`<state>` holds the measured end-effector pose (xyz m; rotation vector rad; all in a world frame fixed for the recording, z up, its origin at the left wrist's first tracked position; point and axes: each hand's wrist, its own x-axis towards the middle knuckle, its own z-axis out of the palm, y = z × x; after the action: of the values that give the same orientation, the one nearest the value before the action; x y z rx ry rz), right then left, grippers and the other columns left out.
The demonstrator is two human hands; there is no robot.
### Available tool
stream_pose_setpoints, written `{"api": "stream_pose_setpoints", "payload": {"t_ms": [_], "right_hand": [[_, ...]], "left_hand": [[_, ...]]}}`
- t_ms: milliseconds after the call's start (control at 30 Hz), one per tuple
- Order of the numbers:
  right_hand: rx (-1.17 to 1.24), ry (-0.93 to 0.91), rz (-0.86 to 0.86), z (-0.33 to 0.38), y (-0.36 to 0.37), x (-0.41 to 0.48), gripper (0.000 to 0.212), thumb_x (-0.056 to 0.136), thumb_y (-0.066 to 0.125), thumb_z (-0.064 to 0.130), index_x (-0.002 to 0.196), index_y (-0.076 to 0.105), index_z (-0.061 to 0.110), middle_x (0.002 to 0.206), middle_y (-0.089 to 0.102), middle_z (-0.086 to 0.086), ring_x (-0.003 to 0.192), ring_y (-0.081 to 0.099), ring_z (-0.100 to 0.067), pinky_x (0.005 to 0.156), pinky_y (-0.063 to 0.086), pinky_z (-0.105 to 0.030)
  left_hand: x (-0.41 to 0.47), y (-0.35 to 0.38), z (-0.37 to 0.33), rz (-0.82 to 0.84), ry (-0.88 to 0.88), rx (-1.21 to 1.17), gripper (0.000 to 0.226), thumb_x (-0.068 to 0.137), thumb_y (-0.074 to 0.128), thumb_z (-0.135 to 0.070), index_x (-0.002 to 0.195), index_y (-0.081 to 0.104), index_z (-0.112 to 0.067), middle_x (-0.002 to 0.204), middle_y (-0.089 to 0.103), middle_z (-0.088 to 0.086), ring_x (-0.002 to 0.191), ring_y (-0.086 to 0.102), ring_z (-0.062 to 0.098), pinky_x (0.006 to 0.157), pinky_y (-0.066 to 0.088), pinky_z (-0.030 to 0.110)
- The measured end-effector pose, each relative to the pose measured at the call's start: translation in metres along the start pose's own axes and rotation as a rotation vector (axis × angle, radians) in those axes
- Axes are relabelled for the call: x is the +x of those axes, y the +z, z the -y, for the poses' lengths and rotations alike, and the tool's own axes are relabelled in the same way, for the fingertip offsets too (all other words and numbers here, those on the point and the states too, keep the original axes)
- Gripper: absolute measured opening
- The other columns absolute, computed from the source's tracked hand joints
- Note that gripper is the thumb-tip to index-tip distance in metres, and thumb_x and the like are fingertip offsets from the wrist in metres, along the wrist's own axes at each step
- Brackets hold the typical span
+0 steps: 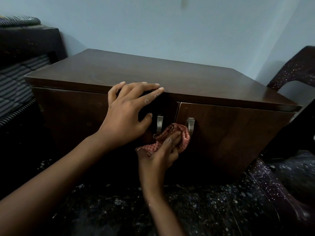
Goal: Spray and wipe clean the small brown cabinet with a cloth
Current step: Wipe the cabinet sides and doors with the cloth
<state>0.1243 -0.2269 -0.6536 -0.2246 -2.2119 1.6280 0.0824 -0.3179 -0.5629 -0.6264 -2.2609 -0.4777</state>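
**A:** So, where is the cloth [185,139] on the cabinet [170,74]?

**B:** On the cabinet's front, low between its two metal handles. It is a red-and-white checked rag, bunched up. It touches the inner edge of the right door [230,133], just beside the foot of the right handle [191,126].

**A:** Which hand has it?

**B:** The right hand [160,155]. Its fingers are curled round the bunched cloth and push it against the wood. A corner of the rag sticks out on the side towards the left handle [159,124].

**A:** And the other hand?

**B:** The left hand [127,113] rests on the cabinet's upper front edge, above the left handle. Its fingers are spread and fairly straight along the lip of the top, and the thumb sits lower, against the left door [71,120]. It holds nothing. Pale flecks show on the fingers of both hands.

**A:** Are the doors closed?

**B:** A dark gap shows between them near the top. I cannot tell whether the left one is ajar.

**A:** What stands around the cabinet?

**B:** A pale blue wall [170,28] is behind it. To its left is a bed [15,79] with striped bedding. To its right, close to its side, is a dark plastic chair [298,68] flecked with white. Below its front is a dark speckled floor [187,210]. The cabinet's top is dark brown with a slight sheen.
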Motion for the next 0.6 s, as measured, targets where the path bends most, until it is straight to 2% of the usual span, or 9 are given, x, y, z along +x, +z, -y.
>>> {"api": "stream_pose_setpoints", "payload": {"t_ms": [100, 167, 300, 367, 467, 533, 600], "right_hand": [[0.051, -0.076, -0.041, 0.008, 0.004, 0.004, 0.111, 0.073, 0.065, 0.017, 0.139, -0.022, 0.037, 0.153, -0.012, 0.007, 0.134, 0.007, -0.012, 0.112, 0.015, -0.027], [-0.056, -0.166, -0.09, 0.005, 0.009, 0.006, 0.111, 0.069, 0.059, 0.029, 0.14, -0.026, 0.035, 0.151, -0.018, 0.01, 0.135, 0.005, -0.016, 0.113, 0.017, -0.033], [-0.279, -0.323, -0.194, -0.019, 0.013, 0.011, 0.097, 0.073, 0.052, 0.036, 0.146, -0.011, 0.022, 0.155, -0.015, -0.002, 0.127, 0.019, -0.028, 0.108, 0.025, -0.036], [-0.387, -0.431, -0.224, -0.037, 0.007, 0.019, 0.087, 0.076, 0.046, 0.03, 0.146, -0.003, 0.016, 0.156, -0.01, -0.006, 0.119, 0.028, -0.03, 0.103, 0.027, -0.036], [-0.604, -0.617, -0.231, -0.065, -0.014, 0.033, 0.075, 0.079, 0.044, 0.015, 0.145, 0.009, 0.012, 0.157, -0.004, -0.001, 0.1, 0.038, -0.024, 0.088, 0.035, -0.034], [-0.665, -0.649, -0.252, -0.079, -0.022, 0.038, 0.075, 0.077, 0.052, 0.004, 0.144, 0.018, 0.012, 0.154, 0.014, -0.002, 0.093, 0.041, -0.021, 0.081, 0.036, -0.032], [-0.683, -0.632, -0.257, -0.097, -0.022, 0.036, 0.076, 0.076, 0.054, 0.001, 0.143, 0.021, 0.015, 0.152, 0.019, -0.001, 0.088, 0.04, -0.02, 0.077, 0.034, -0.032]], "left_hand": [[0.0, 0.0, -0.001, 0.0, -0.002, -0.002, 0.06, 0.076, 0.055, -0.024, 0.135, 0.047, -0.034, 0.137, 0.047, -0.017, 0.13, 0.037, 0.009, 0.108, 0.008, 0.031], [0.0, 0.001, -0.001, 0.001, -0.006, -0.008, 0.059, 0.077, 0.055, -0.025, 0.135, 0.047, -0.034, 0.137, 0.047, -0.017, 0.129, 0.038, 0.009, 0.108, 0.009, 0.031], [0.0, 0.002, -0.001, -0.018, -0.008, -0.027, 0.058, 0.077, 0.055, -0.025, 0.134, 0.049, -0.034, 0.136, 0.048, -0.015, 0.127, 0.039, 0.011, 0.108, 0.011, 0.034], [0.001, 0.002, 0.0, -0.02, -0.007, -0.036, 0.058, 0.077, 0.056, -0.024, 0.133, 0.049, -0.033, 0.136, 0.048, -0.014, 0.127, 0.039, 0.013, 0.108, 0.011, 0.034], [0.0, 0.003, 0.0, -0.017, 0.003, -0.035, 0.058, 0.077, 0.055, -0.024, 0.134, 0.048, -0.033, 0.137, 0.048, -0.013, 0.128, 0.039, 0.014, 0.108, 0.011, 0.036], [0.0, 0.003, 0.002, -0.021, 0.012, -0.023, 0.058, 0.077, 0.055, -0.024, 0.134, 0.047, -0.032, 0.137, 0.048, -0.013, 0.128, 0.039, 0.014, 0.108, 0.012, 0.036], [0.0, 0.005, 0.002, -0.025, 0.014, -0.025, 0.058, 0.077, 0.055, -0.024, 0.134, 0.048, -0.032, 0.137, 0.048, -0.012, 0.128, 0.039, 0.015, 0.108, 0.011, 0.034]]}}
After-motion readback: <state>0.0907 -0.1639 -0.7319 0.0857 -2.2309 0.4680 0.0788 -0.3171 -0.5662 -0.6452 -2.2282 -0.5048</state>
